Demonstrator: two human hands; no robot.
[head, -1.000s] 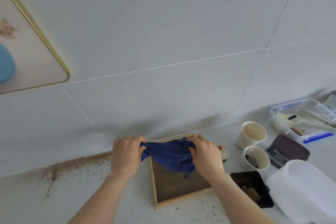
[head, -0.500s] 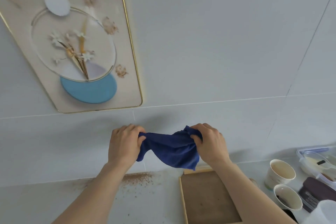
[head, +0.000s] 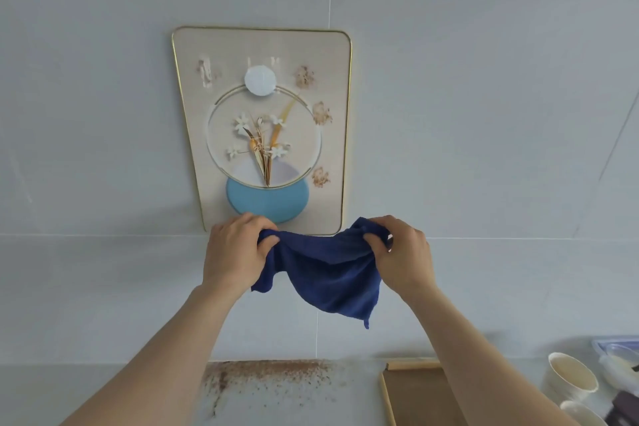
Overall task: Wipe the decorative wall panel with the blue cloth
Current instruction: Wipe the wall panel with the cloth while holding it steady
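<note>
Both the left hand (head: pixel 237 252) and right hand (head: pixel 403 252) pinch the crumpled, sagging blue cloth (head: pixel 328 273) below the gold-rimmed, brown-smudged floral wall panel (head: pixel 332 86).

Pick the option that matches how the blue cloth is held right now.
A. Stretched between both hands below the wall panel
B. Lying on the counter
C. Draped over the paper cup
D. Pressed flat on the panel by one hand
A: the left hand and right hand each pinch an upper edge of the blue cloth, which sags between them just below the wall panel.
</note>
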